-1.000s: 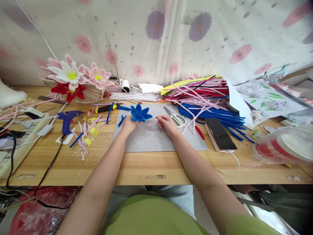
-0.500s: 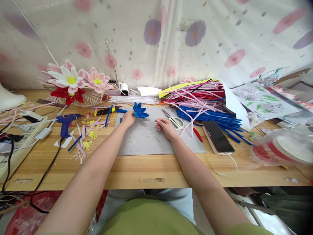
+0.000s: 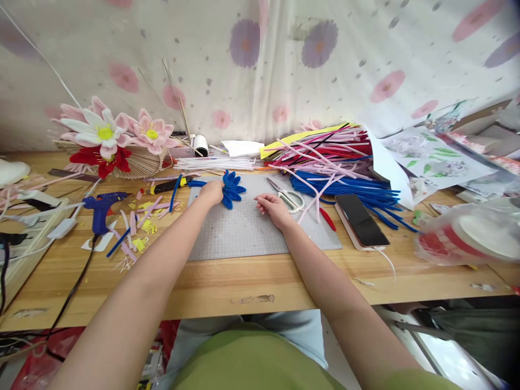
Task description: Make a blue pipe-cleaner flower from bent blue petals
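Observation:
A blue pipe-cleaner flower with several pointed petals is gripped in my left hand, above the left part of the grey cutting mat. Its petals face right and toward me. My right hand hovers over the middle of the mat with fingers curled and thumb against the fingertips; whether anything small is pinched there I cannot make out. Just beyond it lie scissors with pale handles. A red piece rests at the mat's right edge.
Blue pipe cleaners and pink ones are heaped behind the mat. A phone lies to the right. On the left are a blue glue gun, scraps, pliers and finished flowers.
The blue flower has turned so its petals face me more openly and hang lower. My right hand keeps its curled pose. The whole view has shifted slightly.

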